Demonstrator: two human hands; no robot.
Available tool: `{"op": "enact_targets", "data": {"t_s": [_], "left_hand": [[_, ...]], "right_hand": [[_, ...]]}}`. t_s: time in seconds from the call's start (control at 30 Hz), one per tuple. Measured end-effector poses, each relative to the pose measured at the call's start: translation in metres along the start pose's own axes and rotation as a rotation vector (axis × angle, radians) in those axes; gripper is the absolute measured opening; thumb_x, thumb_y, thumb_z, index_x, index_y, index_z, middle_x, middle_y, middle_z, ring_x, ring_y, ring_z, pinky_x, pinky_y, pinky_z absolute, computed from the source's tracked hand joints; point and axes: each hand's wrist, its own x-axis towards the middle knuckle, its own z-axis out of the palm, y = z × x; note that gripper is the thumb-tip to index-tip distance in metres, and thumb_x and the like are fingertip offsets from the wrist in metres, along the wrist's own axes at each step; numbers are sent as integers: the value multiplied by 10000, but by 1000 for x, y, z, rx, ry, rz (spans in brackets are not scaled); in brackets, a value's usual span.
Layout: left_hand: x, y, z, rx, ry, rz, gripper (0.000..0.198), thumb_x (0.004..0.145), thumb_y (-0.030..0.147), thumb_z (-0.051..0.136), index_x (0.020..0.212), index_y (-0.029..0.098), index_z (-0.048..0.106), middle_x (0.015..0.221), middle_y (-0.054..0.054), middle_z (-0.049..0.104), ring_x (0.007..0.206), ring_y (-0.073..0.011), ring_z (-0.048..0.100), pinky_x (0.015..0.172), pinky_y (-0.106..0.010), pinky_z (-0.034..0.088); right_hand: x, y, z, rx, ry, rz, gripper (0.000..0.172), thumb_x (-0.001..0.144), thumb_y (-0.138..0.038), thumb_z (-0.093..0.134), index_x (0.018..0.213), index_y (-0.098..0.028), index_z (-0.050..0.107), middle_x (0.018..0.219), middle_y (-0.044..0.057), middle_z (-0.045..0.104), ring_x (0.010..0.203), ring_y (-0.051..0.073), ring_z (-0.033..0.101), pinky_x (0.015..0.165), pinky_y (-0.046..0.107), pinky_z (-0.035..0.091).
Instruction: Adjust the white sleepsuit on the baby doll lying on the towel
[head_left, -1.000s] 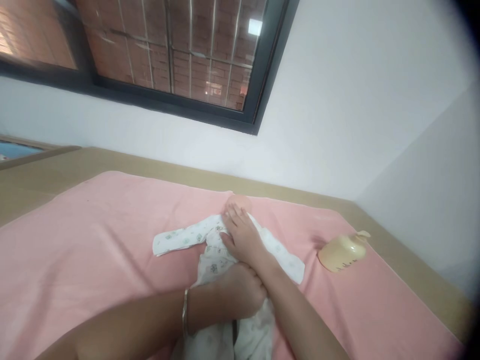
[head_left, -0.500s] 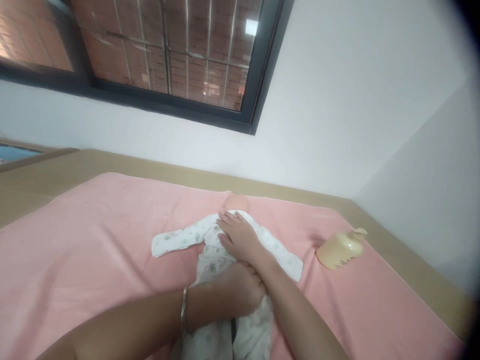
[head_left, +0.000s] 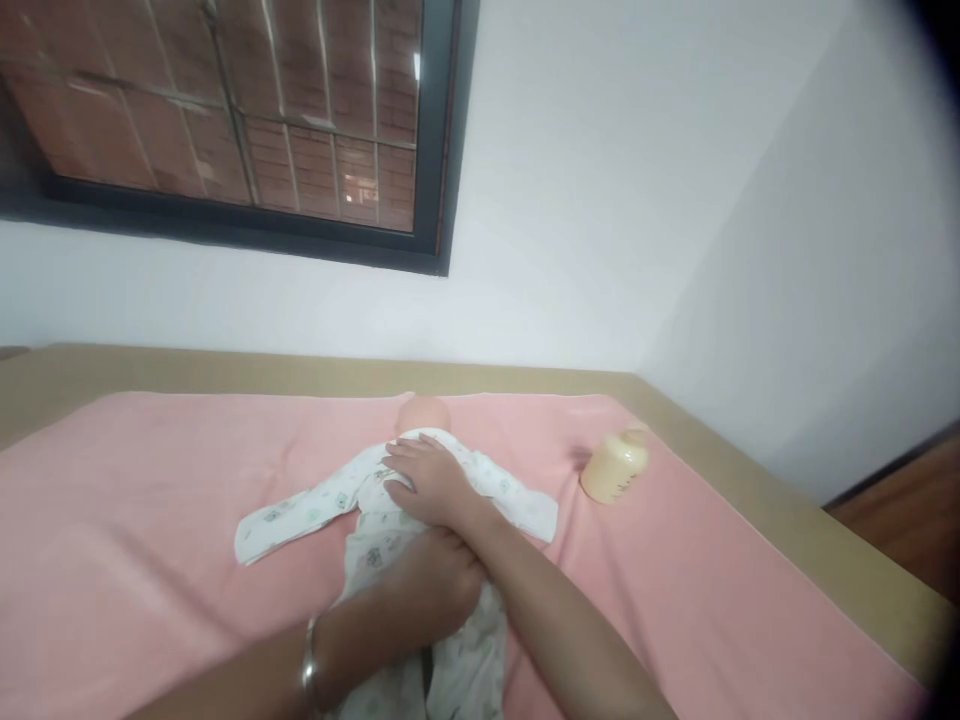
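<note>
Only the head camera here, looking down at a bed: a pink sheet (head_left: 150, 520) is spread over a tan mattress (head_left: 225, 365) that's pushed into the corner of a plain white wall (head_left: 585, 200). There's a dark-framed window (head_left: 225, 110) up top with bars and brickwork behind it, and a bit of wooden floor (head_left: 900, 490) shows far right. A cream bottle (head_left: 613, 468) sits on the sheet toward the corner, near the doll's far sleeve but not touching it. The doll (head_left: 424, 412) lies on its back mid-sheet with its head toward the wall. It's in a white printed sleepsuit (head_left: 300, 510) with one sleeve flopped out flat to the left. The right hand (head_left: 429, 482) is laid flat on the doll's chest, fingers (head_left: 401, 465) spread and relaxed, pointing left just below the head, so it's pressing rather than gripping. The left hand (head_left: 439, 590), with a thin bangle (head_left: 308, 668) on the wrist, is lower down on the suit's middle, touching the right wrist. Its fingers curl down into the fabric, but they're tucked out of sight, so I honestly can't tell if they've got hold of any cloth.
</note>
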Motion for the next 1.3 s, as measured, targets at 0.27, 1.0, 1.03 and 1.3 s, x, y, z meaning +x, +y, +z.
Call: {"op": "enact_targets", "data": {"t_s": [0.27, 1.0, 1.03, 1.3], "left_hand": [[7, 6, -13, 91, -46, 116, 307, 794, 140, 440, 952, 221, 691, 930, -75, 696, 930, -254, 616, 873, -404, 472], [249, 56, 23, -1857, 123, -953, 553, 867, 424, 391, 1211, -6, 443, 1156, -258, 527, 1024, -290, 602, 725, -334, 542], [256, 55, 30, -1885, 139, -959, 552, 871, 424, 385, 1205, -12, 444, 1121, -255, 540, 996, -290, 611, 712, -341, 544], [275, 52, 67, -2051, 195, -1067, 340, 879, 337, 374, 979, 53, 533, 816, -170, 614, 698, -242, 632, 638, -382, 538]], "right_hand": [[1, 6, -9, -84, 27, 101, 228, 881, -222, 446, 954, -227, 662, 1015, 24, 666, 1047, 170, 550, 934, 295, 399], [-149, 143, -212, 421, 802, 907, 414, 806, -478, 544, 1038, -159, 671, 1082, 95, 651, 1037, 258, 578, 920, 383, 419], [-149, 148, -207, 390, 767, 914, 433, 819, -493, 518, 1052, -161, 670, 1119, 99, 636, 1070, 263, 560, 931, 388, 408], [-141, 191, -168, -15, 477, 1162, 573, 909, -502, 239, 1215, -174, 595, 1313, 147, 494, 1300, 322, 317, 1005, 580, 208]]}}
